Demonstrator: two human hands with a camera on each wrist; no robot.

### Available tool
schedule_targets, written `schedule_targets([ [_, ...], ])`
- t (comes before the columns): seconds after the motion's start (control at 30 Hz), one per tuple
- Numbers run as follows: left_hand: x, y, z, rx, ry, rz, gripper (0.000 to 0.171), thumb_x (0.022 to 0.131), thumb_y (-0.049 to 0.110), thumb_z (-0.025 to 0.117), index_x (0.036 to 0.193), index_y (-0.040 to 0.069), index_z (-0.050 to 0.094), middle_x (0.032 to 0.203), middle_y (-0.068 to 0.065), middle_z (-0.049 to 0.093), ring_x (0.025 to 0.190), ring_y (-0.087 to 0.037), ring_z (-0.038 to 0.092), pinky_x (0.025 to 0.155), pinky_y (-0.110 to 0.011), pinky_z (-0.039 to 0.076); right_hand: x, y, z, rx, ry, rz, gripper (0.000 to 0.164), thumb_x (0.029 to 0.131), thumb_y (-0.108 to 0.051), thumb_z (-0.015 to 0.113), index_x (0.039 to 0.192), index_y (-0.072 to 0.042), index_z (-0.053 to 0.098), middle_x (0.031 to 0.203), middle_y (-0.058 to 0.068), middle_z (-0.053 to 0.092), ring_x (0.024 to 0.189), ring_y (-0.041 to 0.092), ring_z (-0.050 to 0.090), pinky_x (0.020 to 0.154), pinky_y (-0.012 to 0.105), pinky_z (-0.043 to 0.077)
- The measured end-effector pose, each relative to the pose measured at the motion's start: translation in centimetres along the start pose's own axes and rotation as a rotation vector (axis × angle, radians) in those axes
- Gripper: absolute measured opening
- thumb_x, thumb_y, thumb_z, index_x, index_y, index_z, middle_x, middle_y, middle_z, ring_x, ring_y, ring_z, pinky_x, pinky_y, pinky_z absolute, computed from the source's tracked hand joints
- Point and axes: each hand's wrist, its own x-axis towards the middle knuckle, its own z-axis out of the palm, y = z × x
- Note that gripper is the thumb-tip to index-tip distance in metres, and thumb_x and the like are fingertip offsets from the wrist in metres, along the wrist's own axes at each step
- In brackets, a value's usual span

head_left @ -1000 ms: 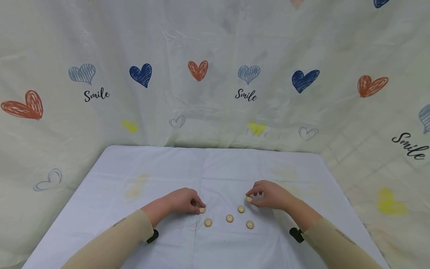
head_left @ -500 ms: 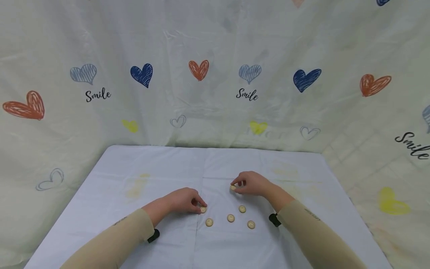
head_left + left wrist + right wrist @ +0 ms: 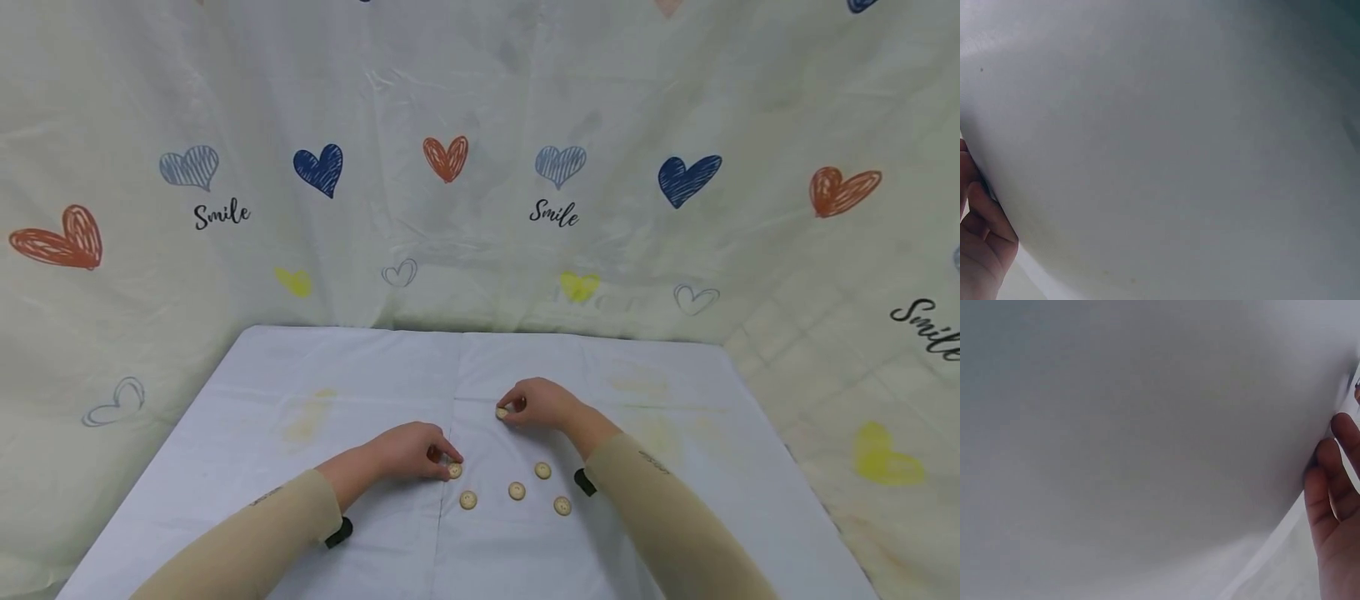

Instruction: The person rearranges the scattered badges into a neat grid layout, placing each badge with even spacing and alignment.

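- Right hand (image 3: 542, 404) has moved toward 10 o'clock since the first frame, carrying its button; the left hand (image 3: 412, 452) has stayed put
- Left thumb and forefinger are parted only as far as the first button (image 3: 455, 472) they pinch; the other fingers bend inward
- Right thumb and forefinger pinch the second button (image 3: 502, 413), between 1 and 2 o'clock from the first; whether it touches the white cloth (image 3: 360, 367) I cannot tell
- Third button (image 3: 468, 500) lies loose on the cloth, at 5 o'clock from the first, near it
- Fourth button (image 3: 517, 491) lies at 3 o'clock from the third
- Fifth button (image 3: 543, 471) sits at 2 o'clock from the fourth, the sixth button (image 3: 562, 506) between 3 and 4 o'clock from it
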Motion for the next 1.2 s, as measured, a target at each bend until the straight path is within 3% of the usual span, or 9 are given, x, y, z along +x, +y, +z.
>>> schedule_targets([
  [0.37,-0.1,0.3,0.0,0.000,0.000,-0.003,0.020,0.086,0.031,0.078,0.107,0.031,0.079,0.078,0.016,0.055,0.071,-0.003,0.051,0.070,-0.024,0.045,0.3,-0.2,0.0,-0.042,-0.009,-0.055,0.024,0.091,-0.029,0.074,0.114,-0.026,0.076,0.080,-0.011,0.056,0.074,0.008,0.050,0.072,0.029,0.043],
  [0.7,0.1,0.4,-0.3,-0.023,-0.019,-0.022,0.021,0.085,0.029,0.080,0.106,0.028,0.079,0.080,0.016,0.057,0.073,-0.003,0.052,0.070,-0.024,0.045,-0.5,0.0,-0.1,0.082,0.013,0.008,0.030,0.087,-0.028,0.078,0.117,-0.027,0.075,0.080,-0.008,0.058,0.072,0.011,0.051,0.070,0.030,0.042],
  [0.97,0.2,0.4,-0.3,-0.027,-0.015,-0.052,0.021,0.084,0.028,0.080,0.106,0.027,0.079,0.082,0.015,0.058,0.075,-0.004,0.053,0.071,-0.024,0.046,-2.2,-0.2,-1.2,0.148,0.023,0.072,0.034,0.087,-0.027,0.078,0.120,-0.028,0.073,0.085,-0.006,0.060,0.076,0.013,0.053,0.070,0.031,0.045],
  [1.2,0.2,0.4,-0.1,-0.020,-0.007,-0.055,0.021,0.084,0.027,0.080,0.105,0.027,0.079,0.081,0.015,0.058,0.075,-0.004,0.053,0.072,-0.025,0.046,-4.4,0.0,-2.0,0.156,0.009,0.020,0.035,0.089,-0.026,0.076,0.124,-0.023,0.072,0.086,-0.007,0.060,0.077,0.013,0.053,0.070,0.030,0.046],
])
